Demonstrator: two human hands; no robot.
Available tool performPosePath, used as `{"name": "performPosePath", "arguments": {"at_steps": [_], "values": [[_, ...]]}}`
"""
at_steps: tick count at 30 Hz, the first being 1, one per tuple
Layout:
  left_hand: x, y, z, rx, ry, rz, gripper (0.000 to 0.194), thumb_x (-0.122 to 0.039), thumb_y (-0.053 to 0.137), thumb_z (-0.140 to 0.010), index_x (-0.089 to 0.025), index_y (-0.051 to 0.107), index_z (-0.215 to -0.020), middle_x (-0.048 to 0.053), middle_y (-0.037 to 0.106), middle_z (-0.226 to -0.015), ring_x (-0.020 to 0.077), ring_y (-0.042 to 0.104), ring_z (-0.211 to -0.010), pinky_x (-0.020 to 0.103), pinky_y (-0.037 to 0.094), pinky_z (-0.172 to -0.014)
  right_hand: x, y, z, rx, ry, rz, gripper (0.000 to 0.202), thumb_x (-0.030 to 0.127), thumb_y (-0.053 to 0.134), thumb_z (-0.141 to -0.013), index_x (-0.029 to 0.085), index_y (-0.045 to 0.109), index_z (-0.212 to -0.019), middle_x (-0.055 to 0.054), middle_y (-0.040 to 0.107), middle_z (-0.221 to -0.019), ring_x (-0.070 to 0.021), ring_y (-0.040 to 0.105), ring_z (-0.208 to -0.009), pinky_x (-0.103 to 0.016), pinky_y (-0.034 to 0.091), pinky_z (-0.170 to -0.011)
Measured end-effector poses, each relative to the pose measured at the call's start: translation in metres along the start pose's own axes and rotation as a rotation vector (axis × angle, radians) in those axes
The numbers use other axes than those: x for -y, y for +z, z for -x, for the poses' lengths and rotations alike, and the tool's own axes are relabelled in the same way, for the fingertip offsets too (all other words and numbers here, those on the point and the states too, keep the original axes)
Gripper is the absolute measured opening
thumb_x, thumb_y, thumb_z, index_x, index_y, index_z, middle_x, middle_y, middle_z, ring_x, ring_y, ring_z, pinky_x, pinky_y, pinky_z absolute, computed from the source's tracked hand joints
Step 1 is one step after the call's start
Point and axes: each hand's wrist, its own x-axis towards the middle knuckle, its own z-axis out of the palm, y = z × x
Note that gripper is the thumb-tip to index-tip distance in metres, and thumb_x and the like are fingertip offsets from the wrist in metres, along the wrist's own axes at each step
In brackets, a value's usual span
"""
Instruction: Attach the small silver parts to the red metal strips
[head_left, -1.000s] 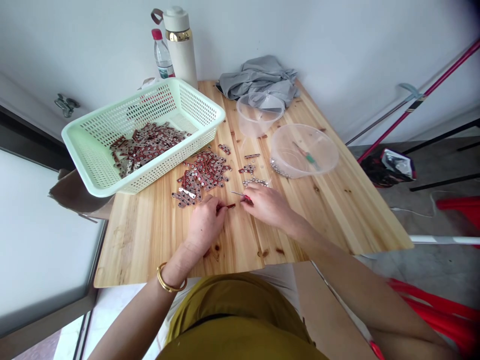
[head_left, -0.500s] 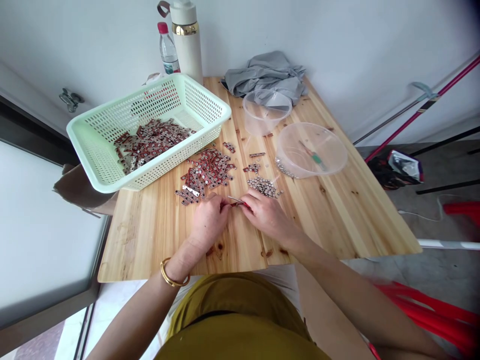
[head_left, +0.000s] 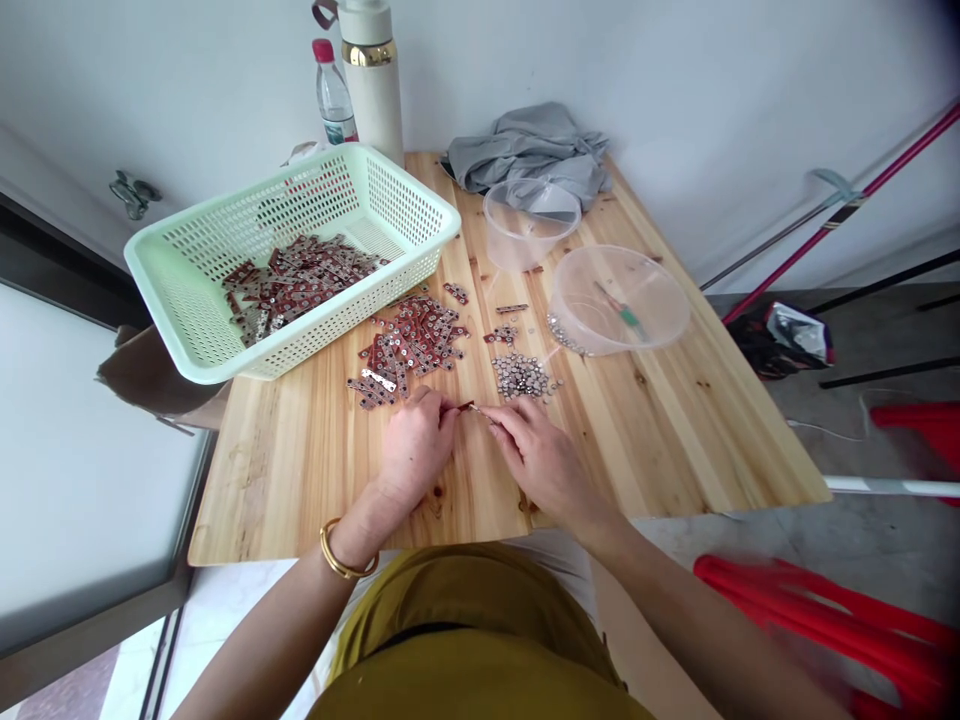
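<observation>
My left hand (head_left: pixel 417 436) is closed on a small reddish-brown strip (head_left: pixel 466 405) near the table's front middle. My right hand (head_left: pixel 541 452) pinches a thin metal tool (head_left: pixel 482 411), whose tip meets the strip. Just beyond my right fingers lies a pile of small round metal pieces (head_left: pixel 521 375). Behind my left hand is a heap of reddish-brown strips with round studs (head_left: pixel 417 338). A few more strips (head_left: pixel 500 334) lie between the heap and the clear tubs.
A pale green basket (head_left: pixel 360 305) holding many strips stands at the left on the wooden table (head_left: pixel 300 470). Clear round tubs (head_left: pixel 664 325) and a grey cloth (head_left: pixel 529 150) are at the back right, bottles (head_left: pixel 375 100) at the back left.
My right hand has shifted slightly right and toward me, and its fingers are more extended along the tool. My left hand has stayed nearly in place.
</observation>
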Motion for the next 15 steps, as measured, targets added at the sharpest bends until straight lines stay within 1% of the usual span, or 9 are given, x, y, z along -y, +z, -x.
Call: {"name": "performPosePath", "arguments": {"at_steps": [5, 10, 15], "values": [[-0.0004, 0.0015, 0.0009, 0.001, -0.003, -0.022, 0.012, -0.02, 0.054, -0.089, -0.017, 0.064, -0.083, 0.004, 0.066, -0.089, 0.0176, 0.063, -0.083, 0.028, 0.046, -0.076, 0.0005, 0.0081, 0.0007, -0.025, 0.049, -0.021, 0.028, 0.022, 0.043, -0.097, 0.022, 0.065, -0.115, -0.006, 0.056, -0.092, -0.0184, 0.061, -0.082, -0.032, 0.052, -0.075], [-0.0003, 0.0021, 0.0007, -0.01, 0.018, -0.059, 0.012, -0.019, 0.054, -0.089, -0.017, 0.064, -0.084, 0.004, 0.065, -0.089, 0.0177, 0.063, -0.081, 0.028, 0.045, -0.073, -0.0005, 0.0066, -0.0033, -0.004, 0.062, -0.013, 0.028, 0.022, 0.044, -0.096, 0.02, 0.067, -0.113, -0.006, 0.055, -0.089, -0.0187, 0.06, -0.081, -0.032, 0.051, -0.073], [-0.0009, 0.0027, 0.0014, -0.002, 0.019, -0.074, 0.011, -0.019, 0.053, -0.09, -0.017, 0.063, -0.085, 0.004, 0.065, -0.089, 0.0177, 0.063, -0.082, 0.027, 0.045, -0.072, 0.0023, 0.0065, -0.003, 0.02, 0.053, 0.032, 0.029, 0.021, 0.043, -0.096, 0.019, 0.066, -0.114, -0.006, 0.055, -0.09, -0.018, 0.06, -0.077, -0.03, 0.05, -0.067]]}}
